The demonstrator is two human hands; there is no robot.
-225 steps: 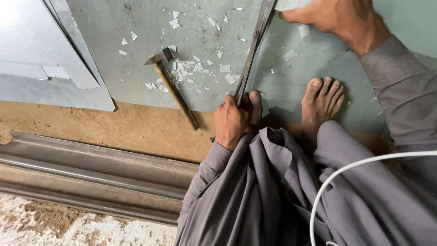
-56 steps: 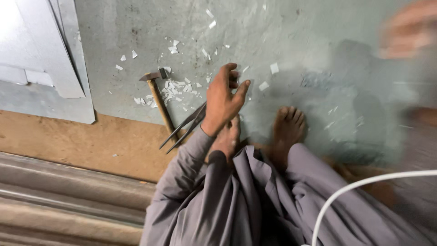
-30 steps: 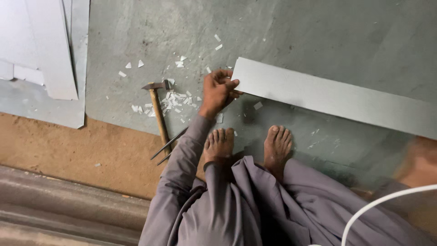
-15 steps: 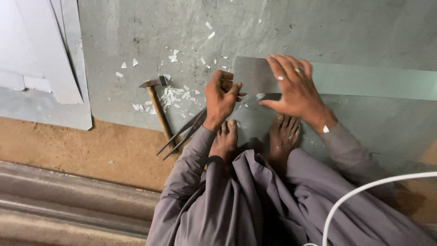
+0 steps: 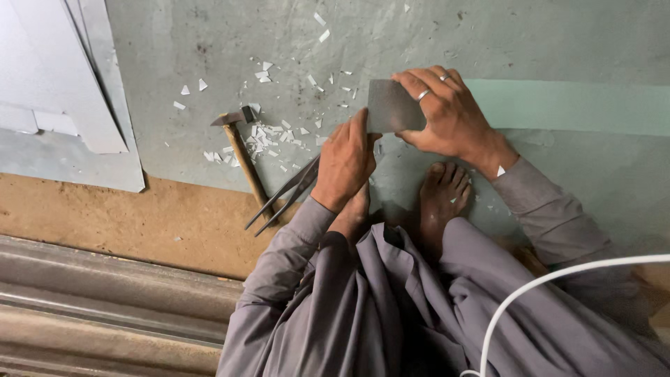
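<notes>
I squat on a large grey metal sheet (image 5: 209,42) with both bare feet showing. A long grey-green metal strip (image 5: 572,108) lies across the sheet from the right edge to its near end between my hands. My right hand (image 5: 450,115) presses on that end, fingers spread over it, a ring on one finger. My left hand (image 5: 347,162) pinches the strip's end edge at the thumb. Under my left hand lie tin snips (image 5: 283,201), their handles pointing down-left; whether the hand grips them I cannot tell.
A hammer (image 5: 244,157) with a wooden handle lies left of the snips among several small white metal offcuts (image 5: 269,136). Pale sheet pieces (image 5: 63,91) lean at the upper left. A brown board (image 5: 118,220) and grey ribbed rails (image 5: 105,307) run below. A white cable (image 5: 551,279) curves at right.
My right hand came down onto the strip's end and has shifted slightly right along it. My left hand moved from the snips' area to the strip's end edge.
</notes>
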